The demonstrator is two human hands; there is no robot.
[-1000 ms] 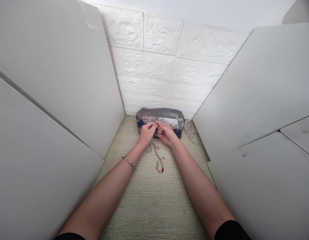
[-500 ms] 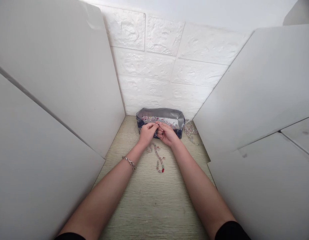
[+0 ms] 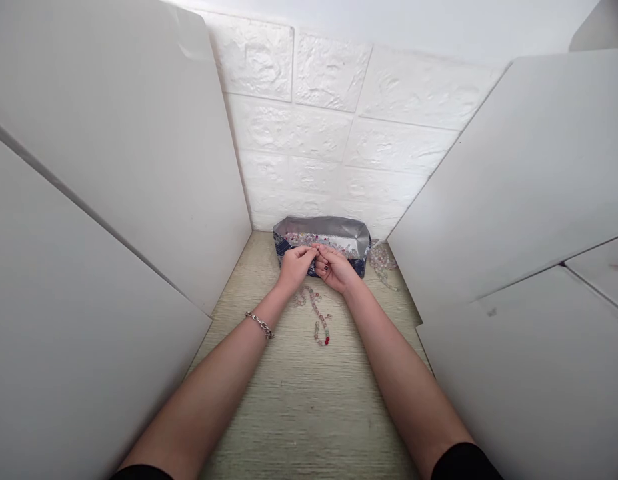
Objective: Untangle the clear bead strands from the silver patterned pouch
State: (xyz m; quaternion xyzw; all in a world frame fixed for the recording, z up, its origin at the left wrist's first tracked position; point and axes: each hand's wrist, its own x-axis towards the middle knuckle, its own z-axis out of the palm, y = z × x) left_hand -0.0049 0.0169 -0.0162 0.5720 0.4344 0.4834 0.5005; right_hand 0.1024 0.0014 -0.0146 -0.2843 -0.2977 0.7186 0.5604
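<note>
My left hand (image 3: pixel 296 267) and my right hand (image 3: pixel 335 268) meet with their fingertips pinched together, over the front rim of a dark blue bag-like container (image 3: pixel 359 265) with a silvery inside. Whatever tiny thing lies between the fingertips is too small to make out. Loose pink, clear and red beads (image 3: pixel 303 238) lie in the container. On the table below my hands is a strand of beads (image 3: pixel 319 313), pale pink and green with red ones at its near end. My right hand's other fingers curl inward.
A second heap of pale bead strands (image 3: pixel 383 259) lies right of the container. The pale wooden table (image 3: pixel 303 400) runs between a white panel on the left (image 3: pixel 139 167) and another on the right (image 3: pixel 489 200). A white brick-patterned wall (image 3: pixel 319 133) stands behind.
Both hands stay pinched together at the same place, with only a slight shift of the fingertips. The whole view has moved a little; the strand on the table looks the same.
</note>
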